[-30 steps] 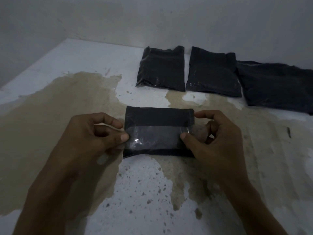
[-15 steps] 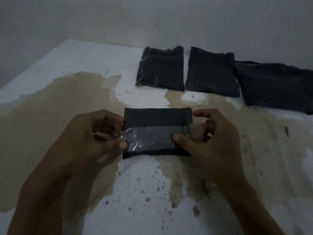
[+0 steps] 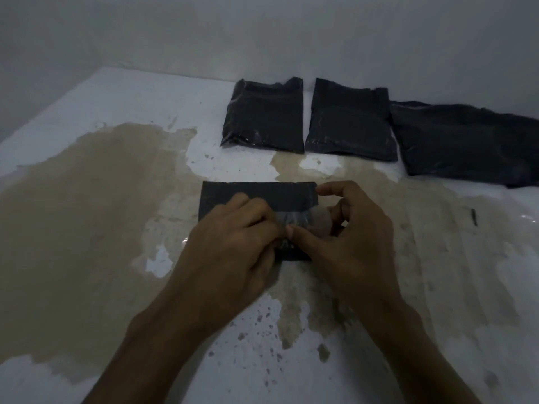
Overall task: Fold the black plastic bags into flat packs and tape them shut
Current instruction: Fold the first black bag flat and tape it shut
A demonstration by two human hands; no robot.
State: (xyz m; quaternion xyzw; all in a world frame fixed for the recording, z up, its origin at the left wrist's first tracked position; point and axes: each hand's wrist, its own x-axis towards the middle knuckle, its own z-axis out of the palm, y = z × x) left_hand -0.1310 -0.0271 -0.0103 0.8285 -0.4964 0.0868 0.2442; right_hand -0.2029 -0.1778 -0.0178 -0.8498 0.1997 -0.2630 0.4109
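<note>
Folded black pack (image 3: 256,193) lies flat on the stained bench (image 3: 87,199), mid-frame. Left hand (image 3: 233,243) covers its near left part, fingers curled down on it. Right hand (image 3: 347,228) pinches clear tape (image 3: 303,220) at the right end. Three more black packs (image 3: 264,118) sit behind.

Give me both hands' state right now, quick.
Left hand: lies over the folded black pack, fingers curled onto the clear tape; the grip itself is hidden.
Right hand: pinches the tape's right end at the pack's edge.
</note>
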